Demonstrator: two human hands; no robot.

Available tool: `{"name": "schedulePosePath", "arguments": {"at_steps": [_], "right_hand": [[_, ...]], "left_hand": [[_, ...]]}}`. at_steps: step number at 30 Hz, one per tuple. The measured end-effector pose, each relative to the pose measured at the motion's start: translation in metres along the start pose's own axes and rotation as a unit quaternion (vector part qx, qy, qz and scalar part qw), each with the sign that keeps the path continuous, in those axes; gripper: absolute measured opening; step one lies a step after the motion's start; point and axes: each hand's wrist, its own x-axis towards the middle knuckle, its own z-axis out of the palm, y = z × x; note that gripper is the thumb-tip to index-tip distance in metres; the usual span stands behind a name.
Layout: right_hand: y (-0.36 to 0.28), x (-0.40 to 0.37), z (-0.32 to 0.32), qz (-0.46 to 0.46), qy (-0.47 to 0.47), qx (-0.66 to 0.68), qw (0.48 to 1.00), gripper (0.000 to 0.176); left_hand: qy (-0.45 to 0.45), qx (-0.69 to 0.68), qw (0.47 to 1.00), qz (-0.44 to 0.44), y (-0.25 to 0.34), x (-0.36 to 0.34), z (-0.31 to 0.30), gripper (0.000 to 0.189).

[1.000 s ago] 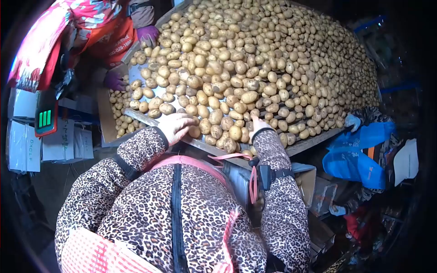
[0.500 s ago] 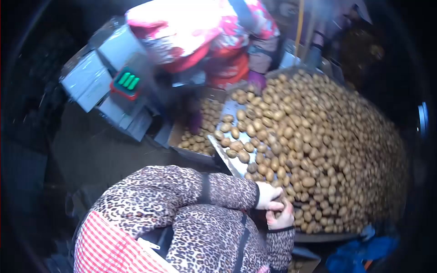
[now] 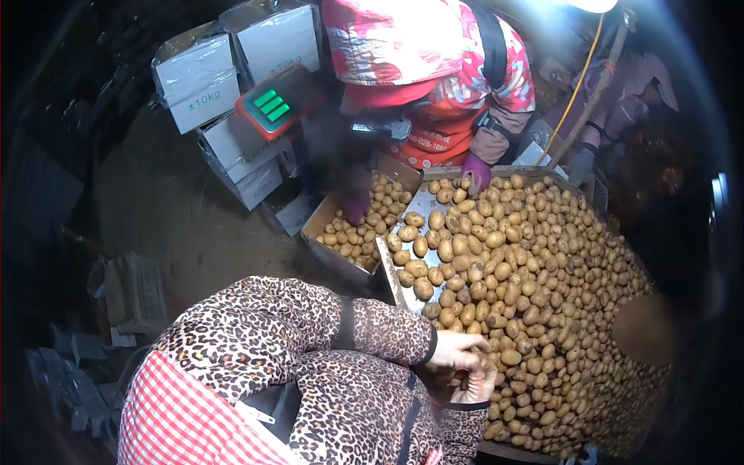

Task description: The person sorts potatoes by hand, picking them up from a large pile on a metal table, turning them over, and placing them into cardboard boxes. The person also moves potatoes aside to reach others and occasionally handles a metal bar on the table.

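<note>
My left hand [image 3: 457, 350] and my right hand [image 3: 475, 383] are close together at the near-left edge of a large heap of potatoes [image 3: 542, 310]. Fingers on both are curled inward round what looks like a potato, mostly hidden between them. Leopard-print sleeves with dark cuffs reach to both wrists. Left of the heap, a few loose potatoes [image 3: 416, 268] lie on a pale sheet [image 3: 423, 203] behind a board edge [image 3: 390, 273].
Across from me, a co-worker's purple-gloved hand [image 3: 477, 172] touches the heap; the other glove [image 3: 357, 208] is in a cardboard box [image 3: 319, 219] of potatoes. White boxes [image 3: 203, 87] and a lit green-display scale [image 3: 271, 105] stand at left. Another person [image 3: 620, 97] is at upper right.
The view has shifted, so the scene beyond my arms sits further right and lower. My hands stay close together with slightly rearranged fingers. The co-worker's gloves remain at the heap and box.
</note>
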Motion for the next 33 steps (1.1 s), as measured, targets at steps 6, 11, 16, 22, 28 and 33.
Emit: {"name": "schedulePosePath", "arguments": {"at_steps": [6, 11, 16, 22, 28, 33], "right_hand": [[-0.014, 0.010, -0.022, 0.271, -0.157, 0.186, 0.931, 0.063], [-0.011, 0.003, 0.005, 0.231, -0.131, 0.287, 0.920, 0.054], [-0.005, -0.011, 0.002, 0.095, 0.097, 0.146, 0.980, 0.055], [-0.016, -0.011, -0.009, -0.212, 0.141, -0.035, 0.966, 0.037], [-0.002, 0.002, -0.090, -0.158, 0.279, -0.244, 0.915, 0.052], [-0.007, 0.002, -0.098, -0.014, 0.257, -0.205, 0.944, 0.047]], "left_hand": [[-0.026, 0.197, 0.972, 0.124, 0.006, 0.008, -0.011, 0.061], [-0.054, 0.298, 0.943, 0.140, 0.021, 0.025, -0.007, 0.047], [-0.046, 0.173, 0.983, -0.026, 0.049, 0.033, 0.018, 0.026], [0.024, 0.076, 0.997, 0.023, -0.098, 0.085, 0.057, 0.030], [0.007, 0.526, 0.836, 0.156, -0.043, 0.144, -0.010, 0.034], [-0.034, 0.381, 0.919, 0.094, -0.042, 0.152, 0.004, 0.032]]}}
